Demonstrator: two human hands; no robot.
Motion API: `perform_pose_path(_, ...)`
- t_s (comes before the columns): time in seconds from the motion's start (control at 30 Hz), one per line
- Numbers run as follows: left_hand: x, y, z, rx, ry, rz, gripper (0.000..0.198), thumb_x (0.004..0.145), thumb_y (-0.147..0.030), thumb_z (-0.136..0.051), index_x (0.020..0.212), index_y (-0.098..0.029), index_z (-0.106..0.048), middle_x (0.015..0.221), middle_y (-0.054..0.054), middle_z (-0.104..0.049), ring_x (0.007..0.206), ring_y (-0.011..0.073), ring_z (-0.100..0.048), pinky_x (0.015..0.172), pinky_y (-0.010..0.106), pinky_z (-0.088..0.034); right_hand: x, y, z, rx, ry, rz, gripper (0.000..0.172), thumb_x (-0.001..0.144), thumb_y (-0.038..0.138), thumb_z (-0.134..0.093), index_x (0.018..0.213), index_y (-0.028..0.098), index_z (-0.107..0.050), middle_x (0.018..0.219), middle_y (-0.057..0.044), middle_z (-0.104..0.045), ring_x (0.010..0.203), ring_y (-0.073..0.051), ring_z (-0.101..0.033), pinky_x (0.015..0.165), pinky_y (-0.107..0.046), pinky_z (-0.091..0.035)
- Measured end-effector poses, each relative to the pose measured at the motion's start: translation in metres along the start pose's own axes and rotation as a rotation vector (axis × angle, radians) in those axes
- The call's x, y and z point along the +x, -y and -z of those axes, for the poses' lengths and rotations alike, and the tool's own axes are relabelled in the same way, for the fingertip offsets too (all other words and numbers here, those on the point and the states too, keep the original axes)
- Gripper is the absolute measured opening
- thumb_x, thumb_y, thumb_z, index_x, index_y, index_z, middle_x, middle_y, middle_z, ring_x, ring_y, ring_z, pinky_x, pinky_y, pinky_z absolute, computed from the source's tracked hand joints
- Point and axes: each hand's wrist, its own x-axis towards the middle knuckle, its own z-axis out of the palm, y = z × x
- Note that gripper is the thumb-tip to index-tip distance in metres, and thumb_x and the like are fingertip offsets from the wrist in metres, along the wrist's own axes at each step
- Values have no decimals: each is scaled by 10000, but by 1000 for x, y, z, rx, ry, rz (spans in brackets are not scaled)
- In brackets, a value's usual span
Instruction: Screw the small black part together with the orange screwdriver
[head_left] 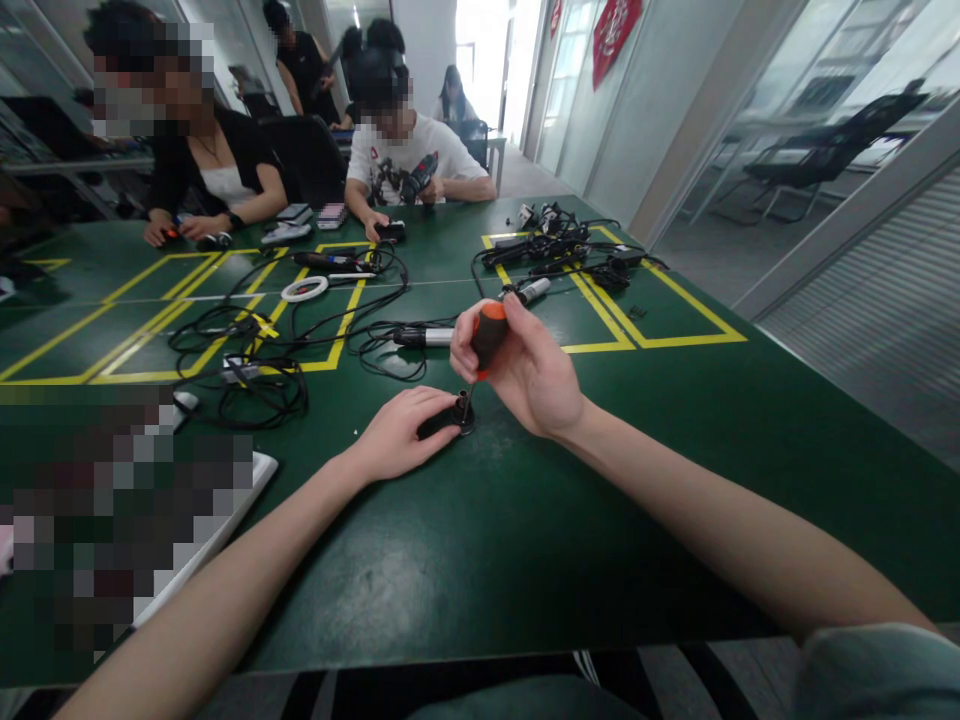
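Observation:
My right hand (541, 378) is wrapped round the orange and dark grey handle of a screwdriver (491, 335), held nearly upright. Its thin shaft runs down to a small black part (442, 420) lying on the green table. The tip seems to meet the end of that part, but the exact contact is too small to make out. Fingers and thumb of my left hand (401, 432) grip the part from the left and steady it against the tabletop, covering much of it. Just beyond my hands lies a black and silver cylindrical tool (426, 337) with a cable.
Looped black cables (262, 390) lie to the left, near a white ring (305, 289). A heap of cables and adapters (559, 245) sits at the back right. Yellow tape (682, 341) marks the green table (675, 430). Across it, a person (420, 150) holds a dark power tool (420, 178).

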Motion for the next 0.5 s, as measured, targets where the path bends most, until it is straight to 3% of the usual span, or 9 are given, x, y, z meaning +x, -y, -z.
perform_pose_path(0.1, 0, 0, 0, 6, -3, 4, 295, 1045, -371, -637, 1243, -181, -745, 1199, 131, -801, 1138, 287, -751, 1034, 444, -604, 1, 1, 0, -10, 11, -38, 582, 1008, 728, -550, 831, 187, -671, 593, 37, -416, 538, -124, -374, 536, -284, -343)
perform_pose_path(0.2, 0, 1, 0, 10, -4, 5, 289, 1048, -375, -630, 1236, -188, -743, 1195, 126, -802, 1129, 280, -752, 1024, 436, -607, 0, 0, -1, 16, 14, -12, 548, 1009, 722, -551, 924, 193, -670, 579, 58, -387, 514, -118, -322, 520, -276, -304)
perform_pose_path(0.37, 0, 1, -1, 8, -14, -7, 284, 1039, -362, -641, 1244, -192, -741, 1200, 123, -803, 1131, 278, -754, 1024, 435, -610, -3, -2, -2, 75, 18, 38, 412, 972, 610, -691, 888, 231, -553, 587, 73, -427, 517, -109, -342, 532, -257, -327)
perform_pose_path(0.5, 0, 1, -1, 10, -14, -10, 280, 1040, -362, -643, 1246, -202, -744, 1203, 120, -805, 1132, 280, -758, 1025, 441, -612, -2, 0, -1, 40, 14, 0, 513, 982, 685, -649, 795, 214, -570, 616, 38, -472, 537, -115, -411, 530, -266, -352)
